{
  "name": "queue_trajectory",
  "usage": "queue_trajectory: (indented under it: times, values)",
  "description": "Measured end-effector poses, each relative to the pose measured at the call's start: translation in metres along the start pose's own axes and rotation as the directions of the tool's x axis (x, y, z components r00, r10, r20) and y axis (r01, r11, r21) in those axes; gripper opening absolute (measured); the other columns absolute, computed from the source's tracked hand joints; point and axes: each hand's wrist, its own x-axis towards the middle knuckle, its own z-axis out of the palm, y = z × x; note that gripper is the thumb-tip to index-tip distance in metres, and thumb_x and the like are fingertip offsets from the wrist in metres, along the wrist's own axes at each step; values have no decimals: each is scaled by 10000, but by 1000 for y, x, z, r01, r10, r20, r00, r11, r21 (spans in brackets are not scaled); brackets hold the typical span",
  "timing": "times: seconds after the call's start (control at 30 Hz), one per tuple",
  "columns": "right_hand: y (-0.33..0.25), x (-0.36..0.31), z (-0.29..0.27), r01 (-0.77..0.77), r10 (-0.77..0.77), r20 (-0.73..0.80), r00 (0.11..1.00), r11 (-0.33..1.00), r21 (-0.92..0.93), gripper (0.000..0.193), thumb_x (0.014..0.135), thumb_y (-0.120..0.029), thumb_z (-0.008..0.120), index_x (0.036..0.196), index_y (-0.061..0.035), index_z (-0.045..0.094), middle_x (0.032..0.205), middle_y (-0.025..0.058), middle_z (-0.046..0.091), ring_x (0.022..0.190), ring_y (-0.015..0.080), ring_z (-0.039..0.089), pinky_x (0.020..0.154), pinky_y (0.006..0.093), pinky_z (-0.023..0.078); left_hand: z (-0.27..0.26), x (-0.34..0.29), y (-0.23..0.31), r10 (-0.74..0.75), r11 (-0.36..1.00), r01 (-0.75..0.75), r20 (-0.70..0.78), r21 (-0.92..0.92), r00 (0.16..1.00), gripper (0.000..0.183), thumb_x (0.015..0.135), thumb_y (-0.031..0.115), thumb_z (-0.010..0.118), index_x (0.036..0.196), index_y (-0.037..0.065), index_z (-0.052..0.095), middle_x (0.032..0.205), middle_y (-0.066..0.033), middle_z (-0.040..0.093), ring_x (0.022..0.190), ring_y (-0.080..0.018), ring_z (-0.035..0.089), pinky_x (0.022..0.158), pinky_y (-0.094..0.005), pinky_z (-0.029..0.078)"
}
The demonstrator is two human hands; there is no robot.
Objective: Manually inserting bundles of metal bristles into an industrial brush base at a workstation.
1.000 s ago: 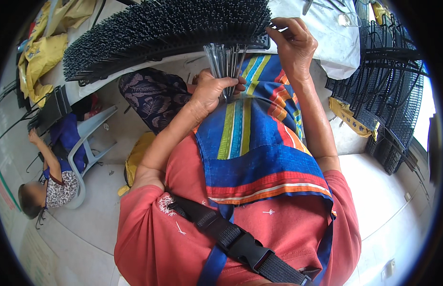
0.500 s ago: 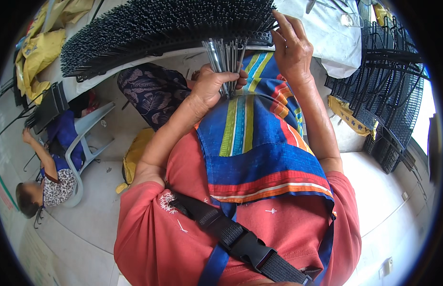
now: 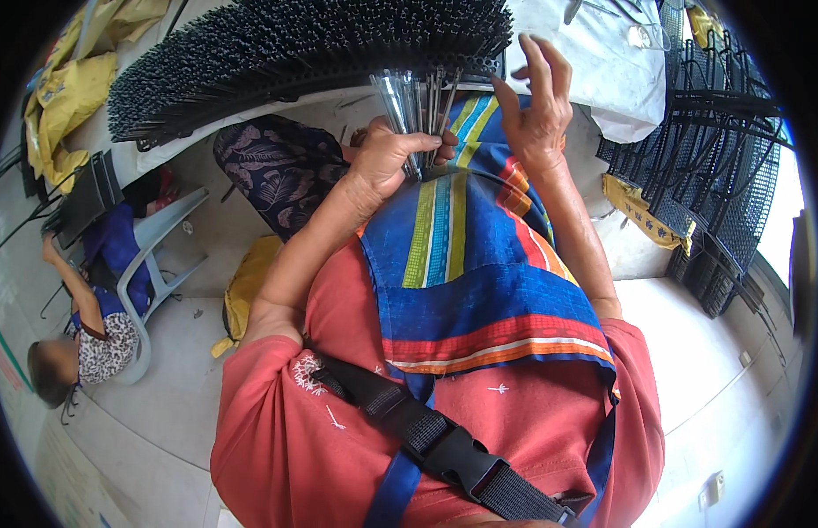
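Note:
A bundle of thin, shiny metal rods (image 3: 396,99) stands fanned out in my left hand (image 3: 387,157), whose fingers wrap round its lower part over my striped apron. Just beyond the rod tops is a wide black rack (image 3: 316,86), densely set with upright dark pins that have small pale tips. My right hand (image 3: 541,119) is raised off the right end of this rack, its fingers apart and nothing visible in them. Whether the pins are the same kind as the rods I cannot tell.
The rack lies on a table with a white cover (image 3: 616,92). Black mesh racks (image 3: 717,167) stand at the right, with a yellow sack (image 3: 642,211) by them. More yellow sacks (image 3: 83,88) hang at the left. Another person (image 3: 110,339) sits on a pale plastic chair (image 3: 145,273).
My right hand has drawn back from the rack's right end, and its fingers have spread. My left hand keeps the rods in nearly the same place.

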Motion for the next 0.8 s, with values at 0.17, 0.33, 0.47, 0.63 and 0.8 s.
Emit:
queue_trajectory:
  times: [0.17, 0.33, 0.47, 0.63, 0.8]
  values:
    - [-22, -10, -10, -799, 528, 629, 571, 533, 278, 182, 774, -177, 752, 781, -12, 675, 590, 2, 557, 533, 60, 493, 480, 233, 376, 9, -1, 1, -9, 995, 1, 79, 103, 997, 270, 762, -117, 590, 1017, -41, 637, 882, -155, 696, 766, -233, 692, 701, -331, 576]
    - [-20, -14, -4, -884, 518, 721, 461, 343, 318, 155, 812, -124, 703, 699, -42, 636, 535, -27, 500, 484, 40, 410, 439, 228, 280, 13, 0, 1, -14, 989, 1, 90, 149, 996, 227, 787, -91, 600, 1009, -53, 628, 889, -156, 688, 753, -237, 693, 696, -334, 580]
    - [-25, -3, -6, -801, 557, 579, 596, 358, 480, 71, 826, -51, 680, 785, 0, 653, 596, -24, 543, 505, 33, 436, 450, 206, 314, 2, 0, -1, -40, 999, 40, -9, 8, 999, 199, 820, -11, 626, 1018, -31, 620, 879, -156, 688, 757, -228, 694, 673, -320, 573]
    - [-23, 18, -3, -497, 474, 231, 850, 577, 648, 90, 796, -17, 718, 883, -28, 696, 665, -56, 540, 570, 12, 443, 519, 171, 348, -1, -1, -5, 28, 997, -18, -128, 77, 991, 240, 836, -2, 600, 1075, -11, 609, 855, -134, 687, 739, -207, 685, 625, -301, 549]
    - [-20, 27, 14, -292, 275, 116, 955, 786, 545, 114, 756, 1, 734, 863, -16, 699, 728, -12, 600, 645, 40, 515, 575, 190, 400, 2, -4, -1, 116, 989, -102, -125, 110, 985, 246, 833, -6, 582, 1078, -15, 606, 854, -135, 689, 729, -207, 684, 631, -297, 550]
